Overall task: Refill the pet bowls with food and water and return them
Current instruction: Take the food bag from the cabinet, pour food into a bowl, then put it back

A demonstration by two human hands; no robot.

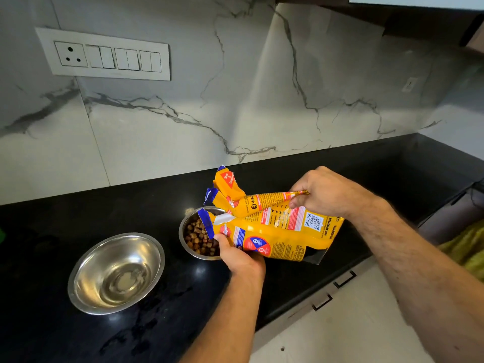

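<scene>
Head view, read from the left: I see a wide steel bowl (116, 273) sitting on the black desk (39, 231) toward its front edge, with what looks like a shallow pool of water in the bottom. Just right of it, nearer the middle of the desk, a smaller steel bowl (195, 231) holds brown kibble (199, 238).

My left hand (239, 256) comes next, fingers curled round the lower front of the yellow food bag (282, 231), thumb near the torn blue mouth that hangs over the small bowl. The bag lies tipped on its side, mouth to the left. At its far end my right hand (327, 193) pinches the crimped bottom seam, lifting it.

I judge the bag light, thin and crinkly, slick on the printed faces, and floppy where it is part empty, so it will buckle if held mid-body. The seam and the rim beside the mouth are the firmest holds. The steel bowls are rigid but smooth; the watered one should be carried level, gripped by its rolled rim.
</scene>
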